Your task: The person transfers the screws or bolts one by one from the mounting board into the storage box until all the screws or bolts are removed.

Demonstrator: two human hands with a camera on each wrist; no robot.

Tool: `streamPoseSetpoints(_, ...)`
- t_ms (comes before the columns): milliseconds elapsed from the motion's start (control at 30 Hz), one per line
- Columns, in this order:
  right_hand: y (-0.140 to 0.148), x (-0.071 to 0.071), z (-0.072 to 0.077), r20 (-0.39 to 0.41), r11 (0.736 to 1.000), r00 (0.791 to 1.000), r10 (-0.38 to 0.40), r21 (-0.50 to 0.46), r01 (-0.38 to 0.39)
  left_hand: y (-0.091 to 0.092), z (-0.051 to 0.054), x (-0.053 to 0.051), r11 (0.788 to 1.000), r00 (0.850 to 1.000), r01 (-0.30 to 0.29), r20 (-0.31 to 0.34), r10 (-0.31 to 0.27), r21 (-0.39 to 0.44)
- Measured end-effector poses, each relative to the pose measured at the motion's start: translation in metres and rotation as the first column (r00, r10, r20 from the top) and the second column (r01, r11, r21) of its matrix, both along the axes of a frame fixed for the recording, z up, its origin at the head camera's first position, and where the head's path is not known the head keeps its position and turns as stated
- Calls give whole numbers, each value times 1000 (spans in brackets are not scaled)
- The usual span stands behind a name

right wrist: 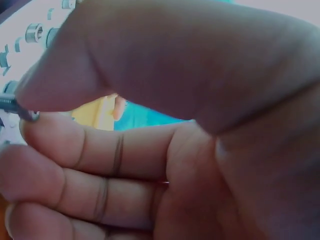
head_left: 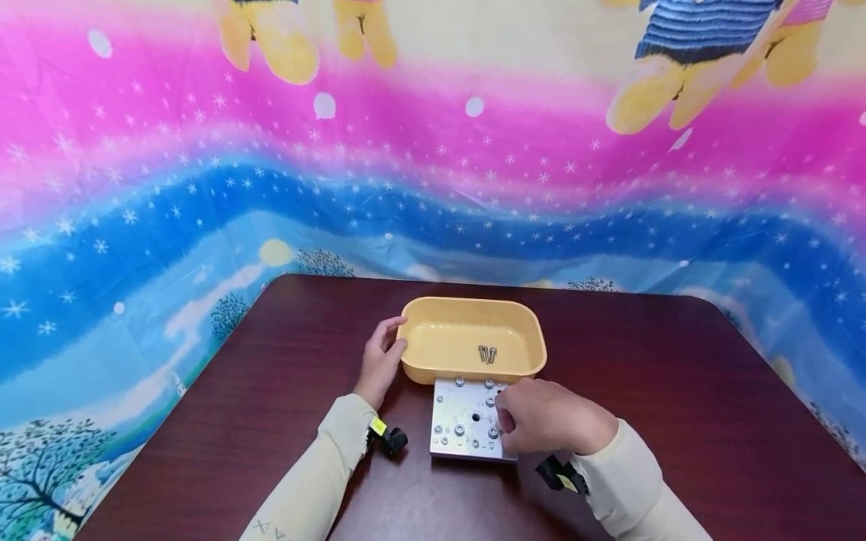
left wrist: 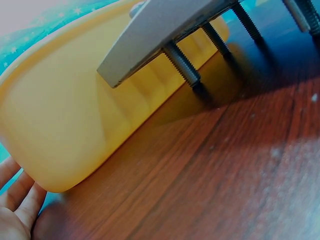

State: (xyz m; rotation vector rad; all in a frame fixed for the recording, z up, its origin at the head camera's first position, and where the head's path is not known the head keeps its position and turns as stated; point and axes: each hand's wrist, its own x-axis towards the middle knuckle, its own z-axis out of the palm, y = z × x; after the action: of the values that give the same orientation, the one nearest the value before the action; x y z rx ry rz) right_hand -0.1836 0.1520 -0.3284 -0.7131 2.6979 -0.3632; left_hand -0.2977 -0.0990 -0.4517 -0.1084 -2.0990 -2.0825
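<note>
The right hand [head_left: 551, 413] covers the right edge of a silver metal plate [head_left: 458, 409], hiding whatever holes lie beneath. Its thumb and index finger close together in a pinch on a small metal screw [right wrist: 19, 106], cut off by the right wrist view's edge; whether its tip is in a hole I cannot tell. The plate sits on the bench [head_left: 325, 330], just in front of a yellow tray [head_left: 422, 372], propped on threaded shanks. Loose screws [head_left: 487, 355] overlap inside the tray, hard to count. The left hand [head_left: 379, 364], loosely open, touches the tray's left end, fingertips partly hidden.
</note>
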Motion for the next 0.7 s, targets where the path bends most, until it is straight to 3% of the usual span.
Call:
streamPoseSetpoints(267, 4, -3, 5, -30, 999, 999, 14, -33, -15, 1, -2, 2, 999, 999, -35, -22, 35, -12)
streamPoseSetpoints(500, 7, -7, 5, -161, 988, 984, 76, -119, -95, 1, -3, 3, 999, 999, -34, -21, 33, -27)
streamPoseSetpoints(700, 10, -16, 2, -213, 971, 976, 39, -222, -88, 2, -3, 2, 999, 999, -30, -33, 29, -32)
